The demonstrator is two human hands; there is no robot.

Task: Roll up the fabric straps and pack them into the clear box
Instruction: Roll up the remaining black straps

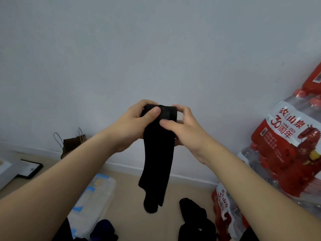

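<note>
the left grip (133, 122) and the right grip (187, 131) both clasp the top end of a black fabric strap (159, 153), held up in the air in front of a pale wall (156, 49); the left thumb (154, 111) presses on the front of the turned-over top edge while its fingers wrap behind, and the right thumb (166, 123) presses just below it, with the right fingers (180, 108) curled over the top from the other side. the rest of the strap hangs straight down between the forearms, its lower end loose above the wooden floor (130, 197). below and to the left, on the floor, lies the clear box (109, 186), with white and blue shapes showing through it. a dark blue fabric bundle (104, 226) sits by its near end. to the right of the hanging end, more black straps (192, 211) lie in a loose heap on the floor. at the right edge stand shrink-wrapped packs of bottled water (286, 153) with red and white printing. against the wall at left stands a brown paper bag (73, 145), and near it a flat black-edged board (31, 168)
</note>
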